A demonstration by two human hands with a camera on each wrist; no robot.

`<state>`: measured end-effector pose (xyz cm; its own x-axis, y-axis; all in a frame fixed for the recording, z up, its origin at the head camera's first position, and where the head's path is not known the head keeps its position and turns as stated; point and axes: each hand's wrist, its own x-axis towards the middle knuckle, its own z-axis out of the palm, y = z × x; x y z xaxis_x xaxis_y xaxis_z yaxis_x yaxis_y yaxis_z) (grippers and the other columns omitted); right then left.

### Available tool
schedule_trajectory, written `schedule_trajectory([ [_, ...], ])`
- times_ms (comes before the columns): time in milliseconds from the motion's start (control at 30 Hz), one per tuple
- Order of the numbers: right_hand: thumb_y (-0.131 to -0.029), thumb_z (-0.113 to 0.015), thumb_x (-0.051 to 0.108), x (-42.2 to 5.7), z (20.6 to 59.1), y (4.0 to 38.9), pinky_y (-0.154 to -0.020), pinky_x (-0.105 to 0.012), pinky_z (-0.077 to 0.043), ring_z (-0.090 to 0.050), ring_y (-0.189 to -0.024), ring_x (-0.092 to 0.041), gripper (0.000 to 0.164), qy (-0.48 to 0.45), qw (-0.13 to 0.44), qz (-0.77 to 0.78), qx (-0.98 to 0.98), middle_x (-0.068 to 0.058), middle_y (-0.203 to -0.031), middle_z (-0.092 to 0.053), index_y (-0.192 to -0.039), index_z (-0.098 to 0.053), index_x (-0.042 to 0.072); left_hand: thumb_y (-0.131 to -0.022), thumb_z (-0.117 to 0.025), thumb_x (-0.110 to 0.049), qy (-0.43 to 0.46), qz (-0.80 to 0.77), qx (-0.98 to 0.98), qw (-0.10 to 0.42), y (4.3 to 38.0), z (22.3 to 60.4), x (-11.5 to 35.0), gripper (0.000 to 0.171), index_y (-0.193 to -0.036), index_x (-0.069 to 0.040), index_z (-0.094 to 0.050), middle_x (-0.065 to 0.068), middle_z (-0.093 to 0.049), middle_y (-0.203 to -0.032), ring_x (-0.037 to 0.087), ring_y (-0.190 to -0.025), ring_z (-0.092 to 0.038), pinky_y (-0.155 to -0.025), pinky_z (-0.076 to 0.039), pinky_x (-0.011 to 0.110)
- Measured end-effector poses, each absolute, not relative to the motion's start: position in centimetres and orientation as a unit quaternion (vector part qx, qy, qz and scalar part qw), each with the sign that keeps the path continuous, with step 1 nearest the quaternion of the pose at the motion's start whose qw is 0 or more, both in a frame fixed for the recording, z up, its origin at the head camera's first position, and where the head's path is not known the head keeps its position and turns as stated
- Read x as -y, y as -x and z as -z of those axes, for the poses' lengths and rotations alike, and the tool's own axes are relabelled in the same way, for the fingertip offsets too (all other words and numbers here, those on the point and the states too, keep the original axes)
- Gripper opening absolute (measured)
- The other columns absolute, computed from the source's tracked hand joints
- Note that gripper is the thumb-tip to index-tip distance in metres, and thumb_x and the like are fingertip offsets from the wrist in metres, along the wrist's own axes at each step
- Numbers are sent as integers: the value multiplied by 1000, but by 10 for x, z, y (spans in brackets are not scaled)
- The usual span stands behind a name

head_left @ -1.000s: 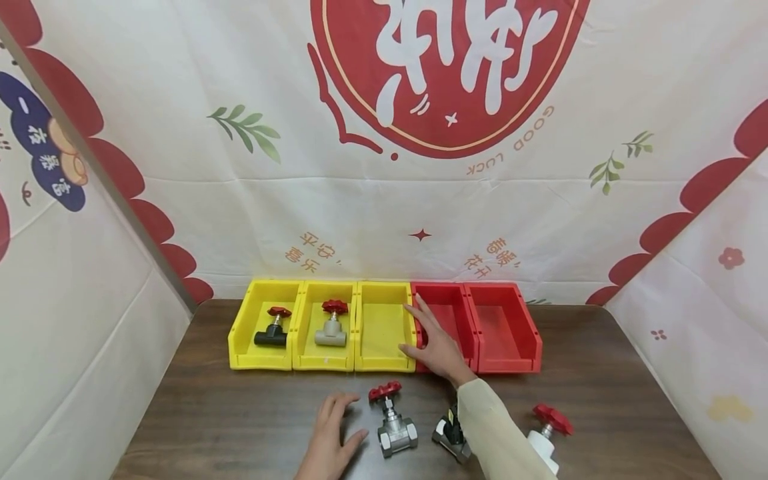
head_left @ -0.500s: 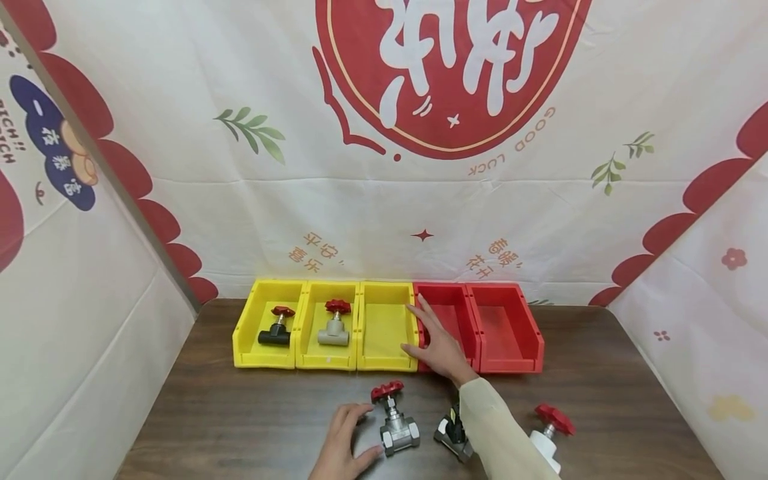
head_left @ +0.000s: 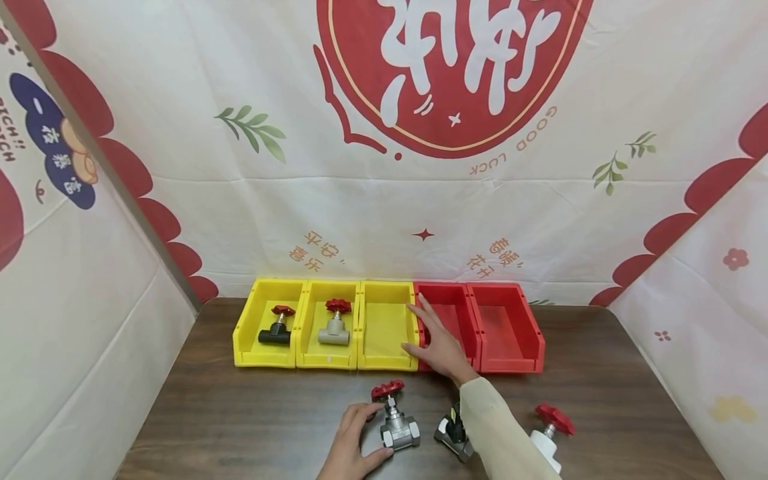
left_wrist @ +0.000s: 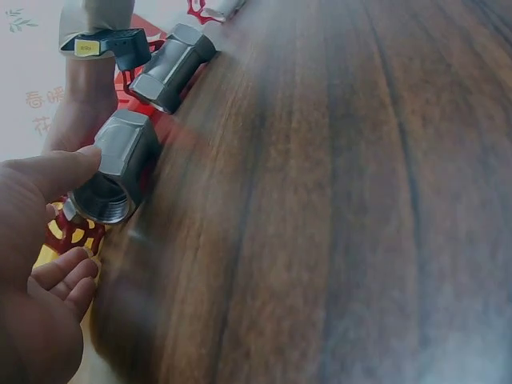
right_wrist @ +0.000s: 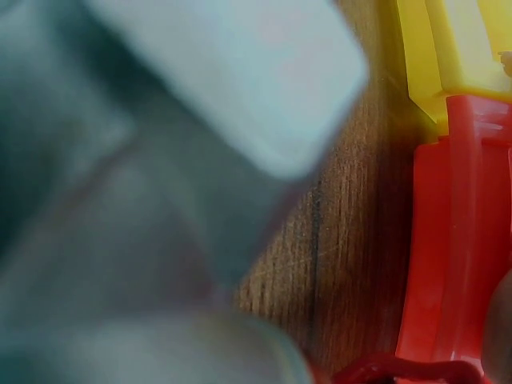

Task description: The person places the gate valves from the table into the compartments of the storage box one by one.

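Observation:
A metal gate valve with a red handwheel (head_left: 399,433) lies on the table, its threaded end showing in the left wrist view. My left hand (head_left: 354,443) is at its left side, the thumb (left_wrist: 76,168) against the hexagonal end and the fingers loosely bent, not wrapped round it. My right hand (head_left: 441,347) lies with spread fingers over the side wall between the third yellow bin (head_left: 387,363) and the first red bin (head_left: 447,293). Another metal valve (head_left: 453,443) lies under the right forearm, partly hidden by the sleeve and a dark wrist camera.
A row of yellow and red bins stands at the back against a printed cloth. A black valve (head_left: 275,333) lies in the first yellow bin, a grey valve (head_left: 335,333) in the second. A white valve with a red handwheel (head_left: 546,447) lies at the front right. The far red bin (head_left: 510,365) stands at the row's end.
My left hand has moved right across the table, up to the metal valve's left side. The right hand keeps its place over the bins.

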<state>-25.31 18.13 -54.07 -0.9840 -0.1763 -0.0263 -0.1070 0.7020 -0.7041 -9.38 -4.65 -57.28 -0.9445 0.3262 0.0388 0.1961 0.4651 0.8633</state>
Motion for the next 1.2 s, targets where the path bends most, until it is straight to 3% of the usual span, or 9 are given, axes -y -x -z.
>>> schedule_trajectory([
  [167,-73,-80,40,-181,541,253,-94,-58,-41,-31,-136,-25,91,79,47,379,-921,29,-154,-4,-147,-28,46,-81,-76,-38,-172,-488,-854,48,95,577,42,62,-135,-23,-49,3,-44,-123,25,-112,-47,-91,-44,46],
  [533,-74,-80,40,-180,540,251,-95,-58,-41,-32,-136,-25,91,87,45,382,-919,27,-154,-5,-147,-27,48,-77,-80,-34,-171,-503,-845,65,100,580,30,71,-138,-22,-47,2,-42,-122,20,-108,-47,-87,-45,38],
  [800,-73,-81,37,-181,542,252,-93,-57,-42,-32,-135,-24,91,85,41,389,-916,28,-154,-6,-147,-28,47,-76,-82,-31,-141,-514,-841,97,104,579,17,69,-136,-23,-49,0,-40,-120,22,-109,-40,-85,-43,39],
  [1033,-73,-81,36,-182,542,251,-94,-56,-42,-33,-134,-25,91,83,37,390,-916,28,-154,-5,-148,-29,42,-70,-85,-24,-149,-487,-859,55,106,585,6,64,-126,-24,-54,-3,-41,-115,20,-107,-37,-85,-37,39],
  [1200,-73,-81,35,-182,541,251,-94,-56,-42,-33,-134,-24,92,83,38,390,-916,29,-153,-5,-148,-29,42,-68,-87,-21,-130,-480,-866,58,106,585,0,64,-123,-25,-55,-4,-41,-114,22,-108,-37,-85,-33,43],
])
